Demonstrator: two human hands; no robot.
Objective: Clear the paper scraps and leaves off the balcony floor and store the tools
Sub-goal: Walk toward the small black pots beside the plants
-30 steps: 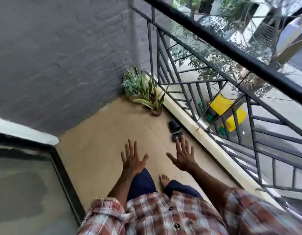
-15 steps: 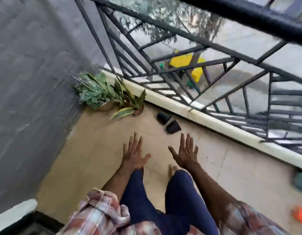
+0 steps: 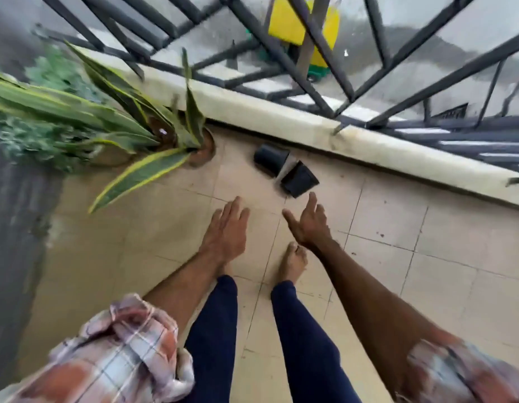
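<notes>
Both hands empty, fingers loose. Nearer tipped black pot (image 3: 299, 180) lies just ahead of my right hand (image 3: 310, 225); left hand (image 3: 226, 234) farther.

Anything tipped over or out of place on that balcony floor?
Yes. A black pot and a second black pot lie on their sides on the tiles by the ledge, right of the potted plant. No spilled soil shows. Left hand and right hand are open and empty.
</notes>
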